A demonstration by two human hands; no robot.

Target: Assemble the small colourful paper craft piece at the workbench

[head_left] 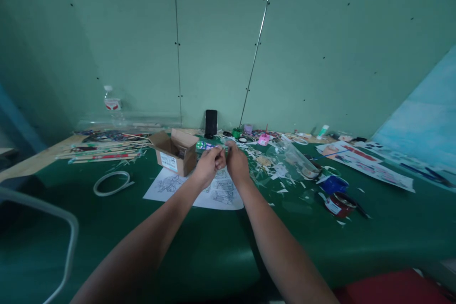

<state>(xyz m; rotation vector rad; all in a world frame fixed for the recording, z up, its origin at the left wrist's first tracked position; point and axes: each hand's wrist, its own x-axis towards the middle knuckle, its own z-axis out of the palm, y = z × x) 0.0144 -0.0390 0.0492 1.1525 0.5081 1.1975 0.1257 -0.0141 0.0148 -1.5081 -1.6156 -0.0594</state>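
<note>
Both my arms reach out over a dark green table. My left hand and my right hand meet above a white sheet of printed drawings. The fingers of both hands are curled into a pinch around a small thin item between them that is too small to name. A small green and purple object lies just beyond the hands. An open cardboard box stands to the left of my left hand.
A black phone leans on the green wall. A water bottle and flat wooden strips are at the back left. A white ring, a clear plastic bag, a blue cup, a red tin and paper scraps lie around.
</note>
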